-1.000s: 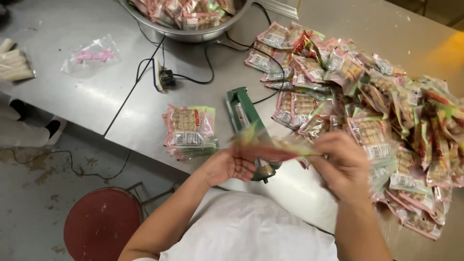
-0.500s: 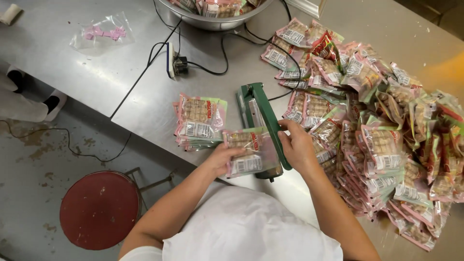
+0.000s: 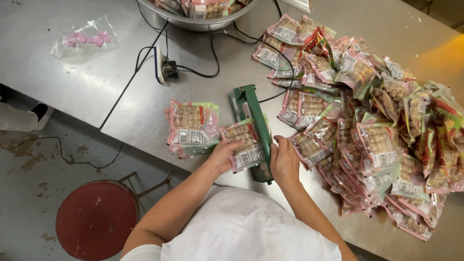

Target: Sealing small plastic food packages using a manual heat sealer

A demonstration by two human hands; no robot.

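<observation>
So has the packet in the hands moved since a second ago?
Yes. The snack packet was held up in front of the body, short of the green heat sealer; now it lies across the sealer, left hand holding it, right hand pressing the sealer.

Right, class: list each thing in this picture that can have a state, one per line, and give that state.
Green heat sealer: arm down on a packet, plugged in.
Snack packet: lying in the sealer, edge under the arm.
Left hand: holding the packet.
Right hand: resting on the sealer's arm.
Small stack of packets: piled flat.
Metal bowl: filled with packets.
Red stool: unoccupied.
</observation>
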